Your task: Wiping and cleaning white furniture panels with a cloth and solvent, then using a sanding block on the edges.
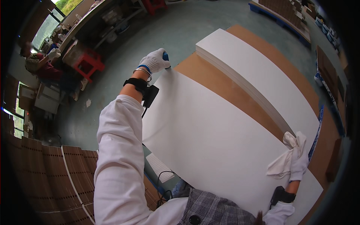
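Note:
A large white sheet (pixel 202 131) lies in front of me. At its far left corner is my left hand (pixel 154 60) in a white knit glove, closed around a small dark-blue object (pixel 165 57) whose kind I cannot make out. Near the right end of the sheet, my gloved right hand (pixel 299 165) is closed on a white cloth (pixel 279 165) that hangs over the sheet's surface. Beyond the sheet is a stack of white boards (pixel 247 63), its near edge showing several layers. Brown board (pixel 225 86) shows between sheet and stack.
Corrugated brown cardboard (pixel 48 176) stands at the lower left. A red stool (pixel 88 63) is near a person (pixel 41 63) seated at the left. A blue pallet (pixel 279 20) bears stacked brown material at the far right. A white gridded sheet (pixel 159 167) lies by my left side.

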